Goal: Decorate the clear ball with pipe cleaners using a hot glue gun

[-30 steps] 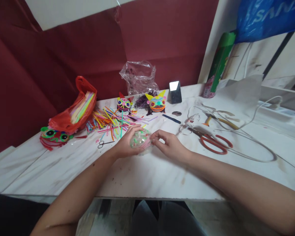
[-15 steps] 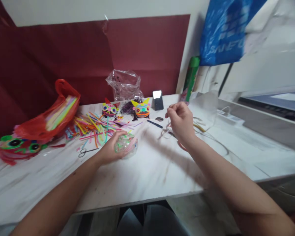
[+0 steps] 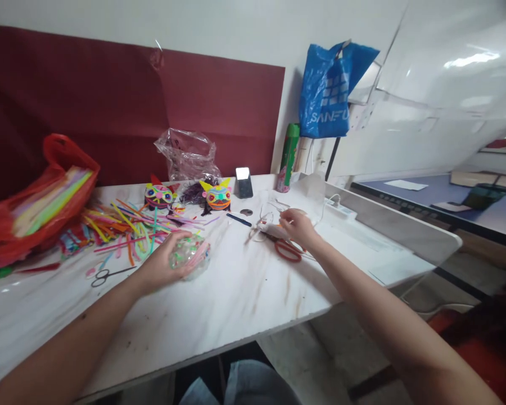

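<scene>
My left hand (image 3: 162,264) is wrapped round a clear, rounded plastic bundle (image 3: 196,259) with green and pink bits showing through, held at the tabletop. Over on the right, my right hand (image 3: 298,228) has its fingers curled together; whatever they hold is too small or hidden to make out. Just beside those fingers lies a whitish tool (image 3: 274,229), partly covered and blurred. Orange-handled scissors (image 3: 287,253) lie right below this hand. Small dark scissors (image 3: 103,277) rest left of my left hand, near a heap of colourful pipe cleaners (image 3: 126,228).
Two colourful animal heads (image 3: 160,195) stand at the back, before a clear plastic bag (image 3: 189,154). A phone (image 3: 244,184), a dark pen-like tool (image 3: 239,219) and a green spray can (image 3: 288,157) are further right. A red bag (image 3: 46,197) lies left; a power strip (image 3: 340,210) lies right.
The view has turned to the right. My right hand has come down to the table beside the whitish tool and orange-handled scissors. My left hand still holds the clear bundle.
</scene>
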A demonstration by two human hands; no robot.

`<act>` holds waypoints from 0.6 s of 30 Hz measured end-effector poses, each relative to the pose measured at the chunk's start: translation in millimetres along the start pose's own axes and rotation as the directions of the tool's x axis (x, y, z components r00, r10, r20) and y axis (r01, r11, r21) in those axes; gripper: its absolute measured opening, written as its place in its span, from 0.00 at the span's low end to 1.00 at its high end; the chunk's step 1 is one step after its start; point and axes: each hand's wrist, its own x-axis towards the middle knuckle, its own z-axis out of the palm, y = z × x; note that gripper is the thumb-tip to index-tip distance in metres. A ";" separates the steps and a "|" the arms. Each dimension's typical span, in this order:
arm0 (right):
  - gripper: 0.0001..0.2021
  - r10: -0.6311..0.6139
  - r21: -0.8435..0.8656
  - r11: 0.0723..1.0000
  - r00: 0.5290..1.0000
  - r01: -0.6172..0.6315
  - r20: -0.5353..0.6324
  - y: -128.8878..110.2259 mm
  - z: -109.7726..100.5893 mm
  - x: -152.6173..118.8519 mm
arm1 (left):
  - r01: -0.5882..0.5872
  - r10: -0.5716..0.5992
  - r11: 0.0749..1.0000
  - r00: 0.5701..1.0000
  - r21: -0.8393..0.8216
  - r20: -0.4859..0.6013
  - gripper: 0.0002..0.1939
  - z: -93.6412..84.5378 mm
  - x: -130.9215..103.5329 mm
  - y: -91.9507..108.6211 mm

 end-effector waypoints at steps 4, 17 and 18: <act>0.08 0.036 -0.258 0.966 0.982 0.014 0.188 1.4 19.4 10.6 | -0.044 0.044 0.999 0.999 -0.003 0.029 0.34 -4.2 1.3 -2.9; 0.14 0.033 -0.254 0.967 0.988 0.006 0.148 7.9 35.6 11.3 | 0.110 -0.116 0.938 0.993 -0.329 0.002 0.34 5.4 -2.9 2.7; 0.15 0.016 -0.193 0.981 0.995 0.004 0.103 5.8 32.6 10.0 | 0.083 -0.100 0.945 0.994 -0.318 -0.038 0.34 6.8 -2.9 1.7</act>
